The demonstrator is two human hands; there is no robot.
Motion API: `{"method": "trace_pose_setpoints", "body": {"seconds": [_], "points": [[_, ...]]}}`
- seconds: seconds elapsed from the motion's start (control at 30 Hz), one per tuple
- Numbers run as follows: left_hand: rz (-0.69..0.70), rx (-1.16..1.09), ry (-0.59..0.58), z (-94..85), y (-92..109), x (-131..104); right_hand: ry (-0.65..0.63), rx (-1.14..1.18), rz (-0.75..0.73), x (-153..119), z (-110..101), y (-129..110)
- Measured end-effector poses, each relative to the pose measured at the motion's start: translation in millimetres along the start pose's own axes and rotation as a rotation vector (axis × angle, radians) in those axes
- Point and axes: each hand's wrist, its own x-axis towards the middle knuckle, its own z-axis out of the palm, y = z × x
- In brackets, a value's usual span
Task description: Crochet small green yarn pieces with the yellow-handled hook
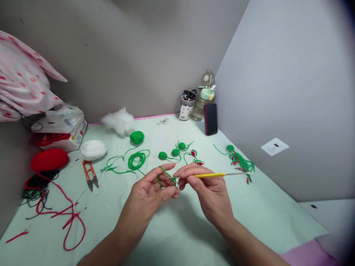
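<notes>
My left hand pinches a small piece of green yarn, with a strand running over its raised index finger. In my right hand is a crochet hook with a yellow handle; its metal tip meets the green yarn between both hands. Beyond them lie a green yarn ball and a loose green coil. Several small green crocheted balls and red-and-green pieces rest behind my fingers. The stitches at the hook tip are too small to make out.
Orange snips, white yarn and red yarn lie left. White stuffing sits at the back wall. A pen jar, bottle and phone stand at the back right; tangled green pieces lie right.
</notes>
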Motion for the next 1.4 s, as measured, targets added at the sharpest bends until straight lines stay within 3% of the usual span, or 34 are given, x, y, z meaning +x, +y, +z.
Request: {"method": "trace_pose_setpoints", "body": {"seconds": [0.4, 0.5, 0.67, 0.8, 0.9, 1.03, 1.2, 1.3, 1.4], "points": [[-0.005, 0.028, -0.021, 0.6, 5.8, -2.6, -0.030, 0.192, 0.143, 7.4, -2.1, -3.5], [0.004, 0.034, 0.019, 0.9, 5.9, -3.4, -0.038, 0.014, 0.025, 2.9, -3.3, -7.2], [0.044, -0.011, 0.069, 2.4, 2.0, -4.1, -0.114, -0.543, -0.404, -9.3, -5.8, -4.0], [-0.068, -0.171, 0.030, 6.1, 0.1, -5.7, -0.138, -0.696, -0.419, -17.1, -4.3, 5.2], [-0.192, -0.246, -0.023, 7.5, 1.3, -5.5, -0.117, -0.670, -0.446, -18.2, -2.8, 3.5], [-0.145, -0.215, 0.026, 7.2, 7.0, -3.6, -0.055, -0.512, -0.450, -11.9, -1.9, -7.9], [-0.042, -0.092, 0.108, 4.9, 9.7, -4.0, 0.045, -0.160, -0.170, 0.3, -5.1, -10.0], [0.014, -0.056, 0.129, 4.1, 4.6, -5.3, 0.005, 0.091, -0.007, 5.4, -6.0, -6.5], [0.069, -0.035, 0.154, 4.9, -4.1, -6.6, -0.051, -0.096, -0.103, 0.8, -2.5, -4.1]]}}
